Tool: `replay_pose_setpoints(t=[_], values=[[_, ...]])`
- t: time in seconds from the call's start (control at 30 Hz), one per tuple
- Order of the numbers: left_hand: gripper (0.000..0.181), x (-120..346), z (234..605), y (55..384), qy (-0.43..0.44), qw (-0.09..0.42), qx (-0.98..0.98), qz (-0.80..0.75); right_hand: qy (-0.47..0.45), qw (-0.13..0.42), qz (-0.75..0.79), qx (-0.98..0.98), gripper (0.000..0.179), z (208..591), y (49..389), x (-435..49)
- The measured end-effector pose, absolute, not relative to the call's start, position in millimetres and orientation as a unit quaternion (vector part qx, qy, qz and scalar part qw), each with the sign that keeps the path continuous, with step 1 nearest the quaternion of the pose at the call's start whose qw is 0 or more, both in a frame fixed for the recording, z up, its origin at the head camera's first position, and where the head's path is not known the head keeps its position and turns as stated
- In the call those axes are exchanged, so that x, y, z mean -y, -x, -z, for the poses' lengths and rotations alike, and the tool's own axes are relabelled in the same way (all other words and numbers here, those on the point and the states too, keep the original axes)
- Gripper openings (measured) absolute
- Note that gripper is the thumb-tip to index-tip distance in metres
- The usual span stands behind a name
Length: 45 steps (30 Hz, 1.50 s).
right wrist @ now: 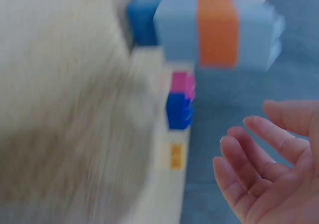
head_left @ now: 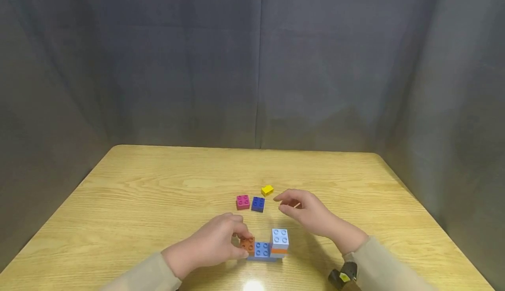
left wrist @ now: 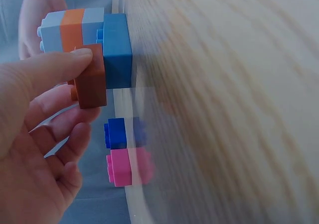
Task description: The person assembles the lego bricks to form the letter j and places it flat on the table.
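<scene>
My left hand pinches a brown 2x2 toy building brick between thumb and fingers. That brick is at the left end of a long blue brick, whose middle studs show bare. In the left wrist view the brown brick overlaps the studded side of the long blue brick. On the right end of the blue brick rises a light-blue stack with an orange layer in it. Beyond the stack, my right hand hovers with loosely bent fingers and nothing in them.
Farther back on the wooden table lie a pink brick, a dark blue brick beside it and a small yellow brick near the right fingertips. Grey curtains hang behind the table and along both sides.
</scene>
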<state>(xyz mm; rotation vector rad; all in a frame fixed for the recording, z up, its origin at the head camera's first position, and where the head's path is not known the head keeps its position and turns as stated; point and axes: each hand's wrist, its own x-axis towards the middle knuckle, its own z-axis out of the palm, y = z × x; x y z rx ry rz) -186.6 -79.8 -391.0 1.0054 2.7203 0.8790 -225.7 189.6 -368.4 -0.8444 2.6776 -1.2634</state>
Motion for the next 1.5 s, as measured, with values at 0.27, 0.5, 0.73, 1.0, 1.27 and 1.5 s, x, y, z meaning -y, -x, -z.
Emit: replay_pose_setpoints(t=[0.27,0.5,0.73,1.0,1.27,1.5], values=[[0.026,82,390,185,-0.329,0.054,-0.898,-0.287,0.253,0.041,0.360,-0.897,0.025,388,268,-173],[0.027,84,391,181,-0.337,0.044,-0.893,-0.296,0.251,0.061,0.338,-0.905,0.031,389,279,-151],[0.027,85,392,181,-0.340,0.037,-0.892,-0.297,0.250,0.071,0.291,-0.921,0.034,392,286,-133],[0.026,84,391,180,-0.343,0.038,-0.890,-0.298,0.241,0.076,0.278,-0.927,0.027,391,282,-132],[0.025,83,389,181,-0.338,0.043,-0.892,-0.298,0.250,0.050,0.326,-0.910,0.032,367,265,-151],[0.025,84,389,180,-0.337,0.044,-0.892,-0.296,0.275,0.046,0.338,-0.899,0.032,345,241,-170]])
